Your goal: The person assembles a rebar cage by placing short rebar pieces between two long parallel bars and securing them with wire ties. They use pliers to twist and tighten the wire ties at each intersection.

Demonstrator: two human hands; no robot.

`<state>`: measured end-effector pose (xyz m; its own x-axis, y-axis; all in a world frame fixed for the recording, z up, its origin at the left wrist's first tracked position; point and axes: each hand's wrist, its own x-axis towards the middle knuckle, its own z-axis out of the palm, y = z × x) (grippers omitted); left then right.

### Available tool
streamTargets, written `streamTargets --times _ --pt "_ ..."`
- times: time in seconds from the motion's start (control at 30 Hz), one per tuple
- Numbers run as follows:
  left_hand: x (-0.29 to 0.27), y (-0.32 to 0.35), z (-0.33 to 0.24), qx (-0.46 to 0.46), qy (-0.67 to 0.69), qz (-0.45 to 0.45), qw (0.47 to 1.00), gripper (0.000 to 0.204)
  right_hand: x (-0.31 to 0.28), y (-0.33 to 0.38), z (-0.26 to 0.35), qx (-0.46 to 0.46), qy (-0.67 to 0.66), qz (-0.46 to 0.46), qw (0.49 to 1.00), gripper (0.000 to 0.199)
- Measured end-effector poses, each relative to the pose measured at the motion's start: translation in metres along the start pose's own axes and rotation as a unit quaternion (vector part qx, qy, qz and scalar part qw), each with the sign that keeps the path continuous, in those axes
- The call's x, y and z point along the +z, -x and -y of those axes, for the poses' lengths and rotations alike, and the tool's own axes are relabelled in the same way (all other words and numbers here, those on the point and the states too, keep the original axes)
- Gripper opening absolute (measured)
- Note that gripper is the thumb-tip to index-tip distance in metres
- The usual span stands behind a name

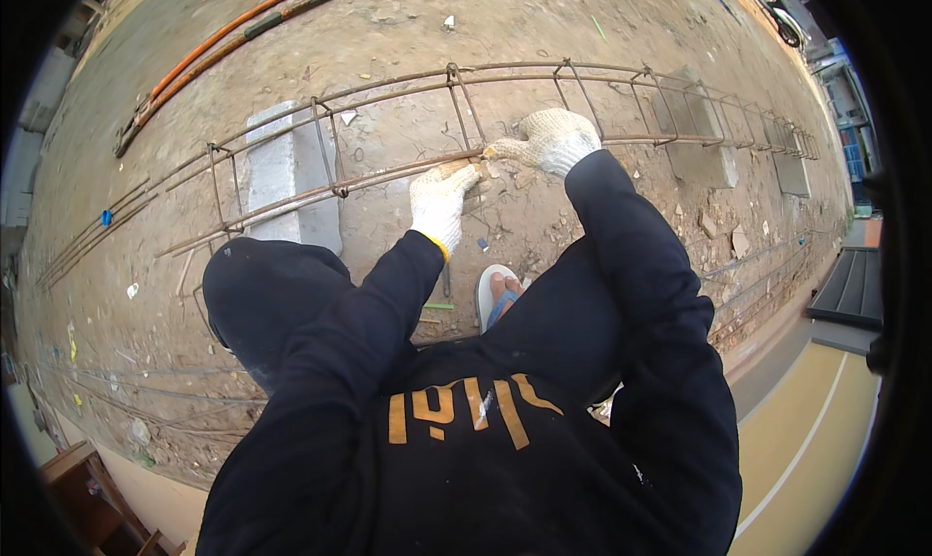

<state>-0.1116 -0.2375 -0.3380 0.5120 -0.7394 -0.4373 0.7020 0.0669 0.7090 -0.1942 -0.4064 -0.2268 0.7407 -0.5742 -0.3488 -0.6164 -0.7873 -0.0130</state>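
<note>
Gripping the lower bar of a long rebar cage at the frame's centre, the left hand in a white knit glove has its fingers closed around the steel. Just beside it, the gloved right hand pinches the same bar where a stirrup crosses, above a concrete block on dirt ground

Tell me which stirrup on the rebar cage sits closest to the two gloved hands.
The stirrup just above the left hand, third from the cage's left end. The right hand pinches the near bar beside its lower corner; the other stirrups stand farther off on both sides.
</note>
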Motion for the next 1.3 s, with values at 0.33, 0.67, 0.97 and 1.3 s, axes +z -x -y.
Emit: streamTargets --times 0.33,0.67,0.97,1.3 --pt "-0.002 0.000 -0.008 -0.001 0.001 0.032 0.999 0.020 -0.002 0.003 0.001 -0.012 -0.006 -0.009 1.000 0.084" --pt "-0.017 0.013 0.013 -0.044 -0.055 -0.014 0.997 0.019 0.007 0.007 -0.007 -0.066 -0.086 -0.036 0.993 0.060" --pt "-0.011 0.029 0.008 -0.015 0.001 0.030 0.999 0.020 -0.002 0.056 -0.012 -0.115 -0.253 -0.022 0.960 0.027" --pt "0.000 0.047 -0.001 -0.070 0.076 0.096 0.990 0.029 0.004 0.048 0.001 -0.174 -0.088 -0.257 0.947 0.017"
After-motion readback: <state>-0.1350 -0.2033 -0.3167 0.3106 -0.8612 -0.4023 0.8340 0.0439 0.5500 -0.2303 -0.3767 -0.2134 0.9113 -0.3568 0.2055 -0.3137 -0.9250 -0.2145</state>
